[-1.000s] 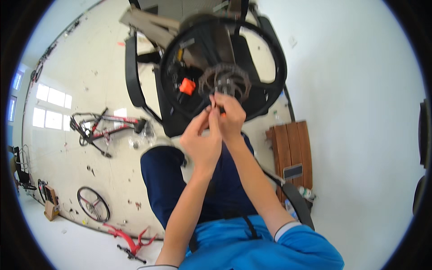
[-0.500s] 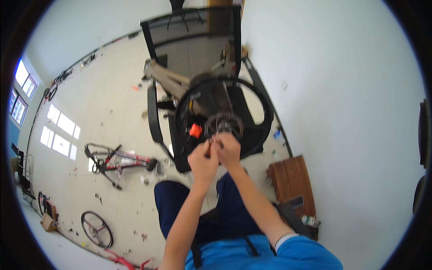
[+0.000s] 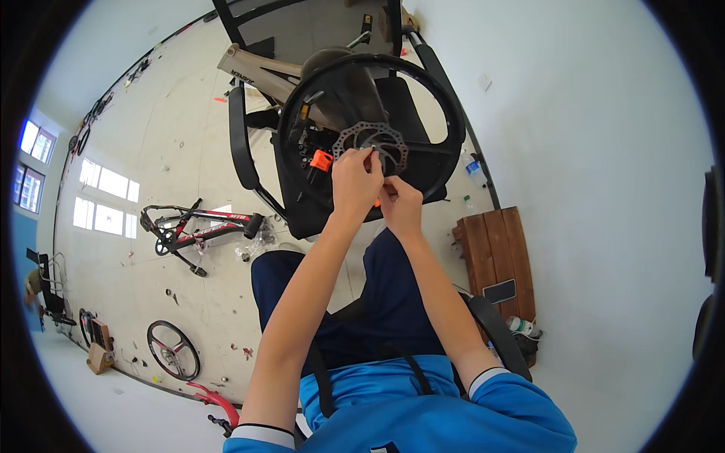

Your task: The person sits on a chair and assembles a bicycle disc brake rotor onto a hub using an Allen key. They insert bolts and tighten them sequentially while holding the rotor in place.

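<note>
The bicycle wheel (image 3: 455, 124) is black; its brake rotor (image 3: 370, 128) is grey, patterned with a ring of dark holes. From the rotor, an orange plastic piece (image 3: 321, 160) shows at nine o'clock, a beige bicycle frame (image 3: 260, 69) with dark lettering at ten, reddish-brown wooden planks (image 3: 485, 245) at four, navy trousers (image 3: 394, 281) and a bright blue shirt (image 3: 453, 408) with white-banded sleeves at six.

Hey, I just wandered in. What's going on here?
A person in a blue shirt is working with bare hands at the middle of a black wheel, which lies over a black chair. The left hand is over the metal disc, fingertips pinched near its centre; the right hand is close by, fingers bent together. Whatever they may hold is too small to make out. A red-and-black bike frame lies on the floor to the left.
</note>
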Tool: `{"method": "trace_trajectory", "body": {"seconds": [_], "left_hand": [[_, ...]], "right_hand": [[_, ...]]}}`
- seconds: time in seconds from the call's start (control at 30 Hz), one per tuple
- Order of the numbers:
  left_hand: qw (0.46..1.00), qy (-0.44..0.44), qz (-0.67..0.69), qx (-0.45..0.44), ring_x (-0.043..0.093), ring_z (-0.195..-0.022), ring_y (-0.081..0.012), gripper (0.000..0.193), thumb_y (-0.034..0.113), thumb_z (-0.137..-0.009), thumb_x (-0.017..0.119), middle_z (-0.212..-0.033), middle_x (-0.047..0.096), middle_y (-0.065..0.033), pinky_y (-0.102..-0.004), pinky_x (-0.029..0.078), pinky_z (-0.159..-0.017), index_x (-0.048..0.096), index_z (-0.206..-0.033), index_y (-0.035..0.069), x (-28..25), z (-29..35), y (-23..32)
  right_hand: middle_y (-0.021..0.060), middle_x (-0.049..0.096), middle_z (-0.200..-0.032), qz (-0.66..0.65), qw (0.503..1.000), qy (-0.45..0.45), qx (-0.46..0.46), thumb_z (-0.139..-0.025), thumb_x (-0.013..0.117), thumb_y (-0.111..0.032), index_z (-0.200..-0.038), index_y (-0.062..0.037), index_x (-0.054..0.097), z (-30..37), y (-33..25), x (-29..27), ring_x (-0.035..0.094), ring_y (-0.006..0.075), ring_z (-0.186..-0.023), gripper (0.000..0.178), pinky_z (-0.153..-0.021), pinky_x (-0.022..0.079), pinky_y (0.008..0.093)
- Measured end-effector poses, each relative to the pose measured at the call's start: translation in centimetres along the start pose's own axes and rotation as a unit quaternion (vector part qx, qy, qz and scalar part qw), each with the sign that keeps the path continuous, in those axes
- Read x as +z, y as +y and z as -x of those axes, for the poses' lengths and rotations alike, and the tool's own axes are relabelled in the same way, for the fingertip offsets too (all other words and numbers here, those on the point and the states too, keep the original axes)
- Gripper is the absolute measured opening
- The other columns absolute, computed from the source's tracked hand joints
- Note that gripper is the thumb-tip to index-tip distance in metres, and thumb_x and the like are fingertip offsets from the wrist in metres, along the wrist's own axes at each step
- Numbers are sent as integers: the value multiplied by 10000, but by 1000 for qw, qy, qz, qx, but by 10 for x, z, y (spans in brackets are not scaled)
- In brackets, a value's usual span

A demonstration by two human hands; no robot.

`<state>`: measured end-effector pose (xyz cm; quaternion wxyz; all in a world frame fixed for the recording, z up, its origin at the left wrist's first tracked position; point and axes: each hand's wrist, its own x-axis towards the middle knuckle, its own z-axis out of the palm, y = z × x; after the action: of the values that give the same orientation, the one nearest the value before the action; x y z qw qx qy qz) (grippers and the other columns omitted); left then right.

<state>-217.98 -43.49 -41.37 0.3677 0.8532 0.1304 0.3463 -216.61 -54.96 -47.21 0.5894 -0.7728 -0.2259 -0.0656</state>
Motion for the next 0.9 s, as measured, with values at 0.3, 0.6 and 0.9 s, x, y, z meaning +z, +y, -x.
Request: {"method": "trace_trajectory", "body": {"seconds": [0.3,0.6,0.9], "left_hand": [[998,-6,-64,-26,662,-680,-304,167,116,-829,699,-751,672,-156,-392,516,-652,736,-874,-40,35,-7,-17],[981,-125,-29,-143,679,-768,-346,136,129,-732,651,-752,683,-188,-429,541,-709,734,-702,25,25,-8,1],[982,40,-58,-174,640,-908,-358,95,74,-823,621,-898,633,-201,-439,559,-787,632,-799,-17,64,-1,-9]], "right_hand": [[141,729,-777,12,999,-22,39,-882,693,-2,-926,58,689,-16,26,-1,714,167,-685,75,-640,546,271],[-6,689,-778,-86,991,-16,99,-871,654,-66,-985,-13,749,-10,76,4,590,80,-689,158,-617,499,278],[16,673,-831,-77,991,-91,59,-943,628,-28,-991,41,654,-26,51,-7,582,80,-747,89,-686,466,252]]}}
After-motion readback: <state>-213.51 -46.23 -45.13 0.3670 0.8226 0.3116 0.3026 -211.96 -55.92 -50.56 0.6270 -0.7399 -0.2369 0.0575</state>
